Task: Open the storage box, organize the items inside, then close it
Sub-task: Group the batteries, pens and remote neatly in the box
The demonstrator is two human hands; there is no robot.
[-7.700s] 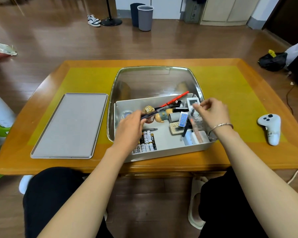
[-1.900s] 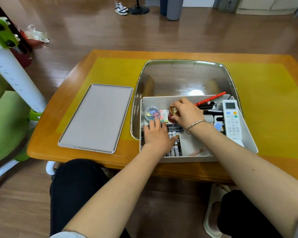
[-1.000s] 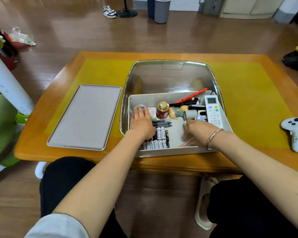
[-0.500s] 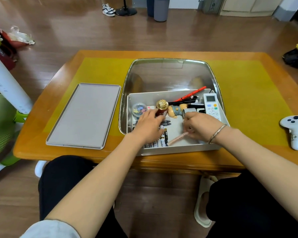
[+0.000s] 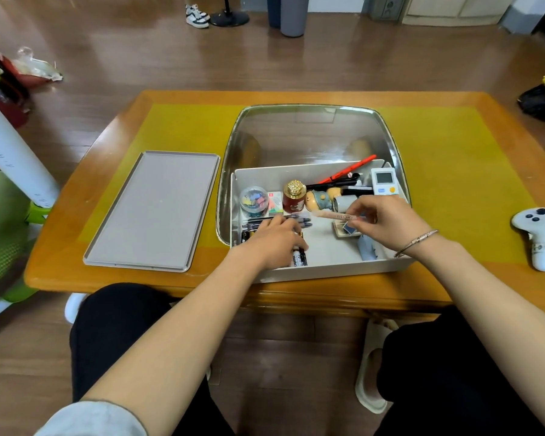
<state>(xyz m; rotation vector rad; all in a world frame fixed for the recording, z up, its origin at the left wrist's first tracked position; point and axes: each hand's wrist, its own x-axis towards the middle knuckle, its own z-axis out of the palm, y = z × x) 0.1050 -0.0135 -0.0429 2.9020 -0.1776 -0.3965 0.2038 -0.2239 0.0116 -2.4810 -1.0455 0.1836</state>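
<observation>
Since the previous frame, my right hand (image 5: 387, 226) has been lifting the thin pink pen (image 5: 334, 216) off the box floor; I am now pinching it level above the tray's middle. My left hand (image 5: 272, 240) is lying palm-down, fingers relaxed, over the batteries (image 5: 299, 258) beside the dark pens (image 5: 299, 221). The storage box (image 5: 328, 269) is sitting open at the table's (image 5: 453, 171) near edge, its lid (image 5: 153, 212) lying flat to the left. The remote (image 5: 384, 182) is resting against the right wall.
</observation>
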